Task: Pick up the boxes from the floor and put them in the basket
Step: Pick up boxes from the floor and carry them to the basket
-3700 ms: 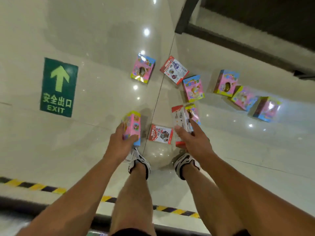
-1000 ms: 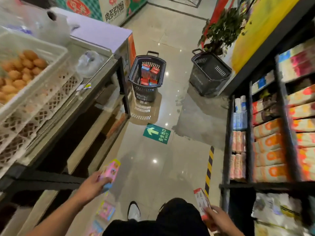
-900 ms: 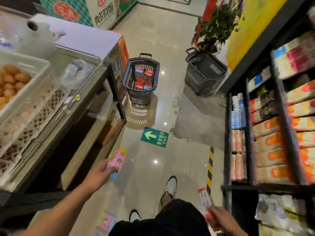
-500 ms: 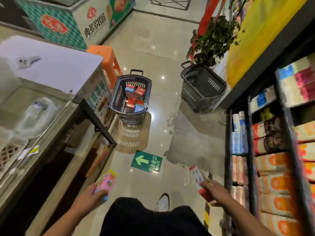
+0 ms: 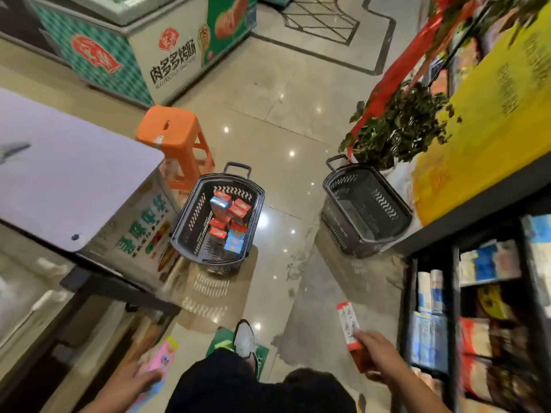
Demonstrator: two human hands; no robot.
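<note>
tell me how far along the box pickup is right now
Partly done: several red and blue boxes already lie in the nearer basket. In hand: the left hand grips a pink box, the right hand a red and white box. Left: both still need dropping in; any boxes left on the floor are out of view.

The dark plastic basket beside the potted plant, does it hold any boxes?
No, the dark plastic basket beside the potted plant shows only its bare inside.
</note>
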